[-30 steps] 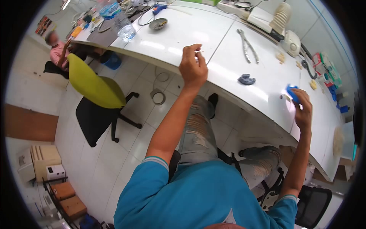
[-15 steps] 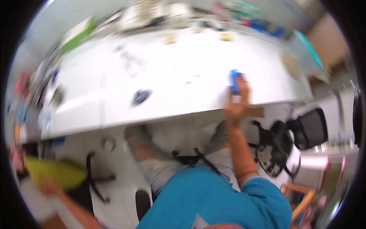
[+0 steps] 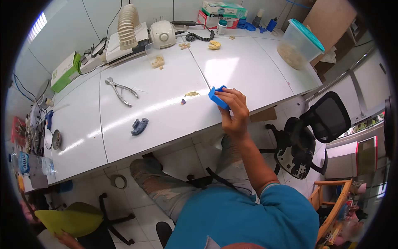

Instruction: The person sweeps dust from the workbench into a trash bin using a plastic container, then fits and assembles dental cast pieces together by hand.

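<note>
My right hand (image 3: 235,112) holds a small blue tray-like piece (image 3: 219,98) between fingers and thumb, above the front part of the white table (image 3: 166,116). At the lower left edge of the view my left hand (image 3: 67,239) is by the green chair back (image 3: 68,216), fingers spread and nothing seen in them; whether it touches the chair I cannot tell. A dark blue-grey dental-arch-shaped piece (image 3: 139,126) lies near the table's front edge. Metal pliers (image 3: 121,90) rest behind it, handles apart. Between the pliers and my right hand are small yellowish scraps (image 3: 192,94).
Along the back stand a white device with a ribbed hose (image 3: 127,28), a rounded control unit (image 3: 162,34), glove boxes (image 3: 222,14) and a teal-lidded tub (image 3: 299,43). A water bottle (image 3: 31,164) lies left. A black chair (image 3: 295,145) is at right.
The view has swung right. My left hand has moved from over the table's front edge down to the chair at lower left. My right hand still holds the blue piece.
</note>
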Available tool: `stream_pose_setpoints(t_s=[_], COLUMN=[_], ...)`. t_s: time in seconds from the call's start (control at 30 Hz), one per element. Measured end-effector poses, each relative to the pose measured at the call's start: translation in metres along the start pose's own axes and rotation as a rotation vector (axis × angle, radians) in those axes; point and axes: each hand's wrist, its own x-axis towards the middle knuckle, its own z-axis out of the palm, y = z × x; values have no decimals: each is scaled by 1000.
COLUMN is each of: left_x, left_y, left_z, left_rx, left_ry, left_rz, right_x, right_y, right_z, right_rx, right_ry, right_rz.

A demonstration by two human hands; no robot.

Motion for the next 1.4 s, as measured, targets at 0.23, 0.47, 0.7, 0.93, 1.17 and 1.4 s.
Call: stream_pose_setpoints(t_s=[0.23,0.47,0.7,0.93,1.17,1.4], left_x=[-7,-1,-28,-62,-90,-118], left_y=[21,-12,4,17,-77,-79], left_z=[-1,6,-60,-149,-144,-150], left_rx=[-82,12,4,-194,-163,-116], left_ry=[-51,72,194,48,44,-83], left_rz=[-240,-84,-30,-220,-234,-258], right_x=[25,33,35,43,94,137], right_y=[-6,-6,-12,-13,-13,-5], right_z=[-26,-17,7,22,16,76], right_rx=[-67,-67,25,-17,93,294], right_ry=[-422,-556,-551,-580,-548,-1055], right_rz=[-189,-247,-208,-187,-223,-509])
